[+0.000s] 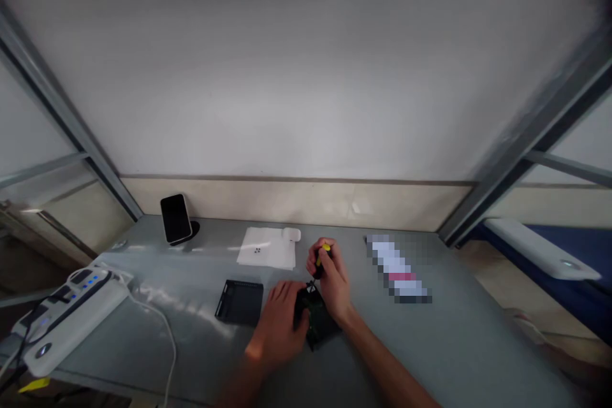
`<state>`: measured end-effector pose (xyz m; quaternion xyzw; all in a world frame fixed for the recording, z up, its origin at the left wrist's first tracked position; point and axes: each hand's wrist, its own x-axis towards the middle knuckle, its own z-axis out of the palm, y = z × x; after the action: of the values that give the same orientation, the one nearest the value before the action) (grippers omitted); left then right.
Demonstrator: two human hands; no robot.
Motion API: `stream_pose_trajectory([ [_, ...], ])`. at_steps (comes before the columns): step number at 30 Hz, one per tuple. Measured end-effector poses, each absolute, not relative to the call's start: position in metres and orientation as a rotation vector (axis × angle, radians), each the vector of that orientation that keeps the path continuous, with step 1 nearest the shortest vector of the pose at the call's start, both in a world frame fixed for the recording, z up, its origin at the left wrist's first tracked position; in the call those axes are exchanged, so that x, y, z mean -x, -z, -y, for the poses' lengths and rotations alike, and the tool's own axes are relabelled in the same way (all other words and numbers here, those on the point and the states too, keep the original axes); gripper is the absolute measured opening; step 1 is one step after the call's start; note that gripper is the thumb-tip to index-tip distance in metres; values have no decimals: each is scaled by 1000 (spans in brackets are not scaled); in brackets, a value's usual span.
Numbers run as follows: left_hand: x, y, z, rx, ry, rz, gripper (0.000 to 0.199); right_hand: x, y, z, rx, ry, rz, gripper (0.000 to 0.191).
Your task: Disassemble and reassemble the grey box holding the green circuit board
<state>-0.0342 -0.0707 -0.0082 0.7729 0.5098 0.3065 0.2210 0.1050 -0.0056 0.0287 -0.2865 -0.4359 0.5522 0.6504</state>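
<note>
My right hand (pixel 335 284) is closed around a screwdriver (pixel 326 247) with a black and yellow handle. The screwdriver's shaft points down at the upper edge of a dark open device (pixel 324 325), where some green circuit board shows. My left hand (pixel 284 319) grips that device from its left side, thumb along the near part and fingers over the far part. Whether the tip sits in a screw is too small to tell. To the left of my left hand lies a shallow black casing half (pixel 240 303). Several tiny dark pieces (pixel 257 250) rest on a white paper (pixel 268 258) behind.
A small white roll or cylinder (pixel 292 234) lies at the paper's corner. A phone-like screen on a stand (pixel 175 219) is at the back left. White power strips (pixel 71 325) with a cable (pixel 165 319) occupy the left edge. A pixelated object (pixel 398 269) lies right.
</note>
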Motion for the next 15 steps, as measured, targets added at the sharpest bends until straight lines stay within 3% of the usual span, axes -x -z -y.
stream_pose_trajectory([
  [15,34,7,69,-2102,-862,-1412,34,-106,-27,12,685,-1193,1141,27],
])
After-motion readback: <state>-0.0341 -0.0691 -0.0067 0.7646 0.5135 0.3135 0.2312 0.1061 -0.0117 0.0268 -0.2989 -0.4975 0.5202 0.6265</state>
